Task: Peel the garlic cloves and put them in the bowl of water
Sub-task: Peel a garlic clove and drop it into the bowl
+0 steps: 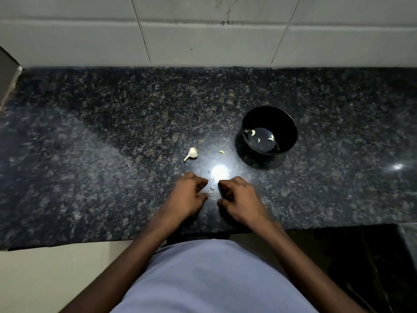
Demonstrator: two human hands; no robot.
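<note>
On the dark speckled bench (90, 154), a partly stripped garlic bulb (191, 153) lies left of centre, beyond the hands. Near the front edge the left hand (188, 197) has its fingers loosely curled and holds nothing I can see. Small scraps of peel (211, 190) lie between the hands. The right hand (239, 197) is curled too; whether it pinches anything I cannot tell. A loose clove (221, 152) sits further back, and to the right stands the black bowl (291, 132) of water with peeled cloves (253, 132) inside.
</note>
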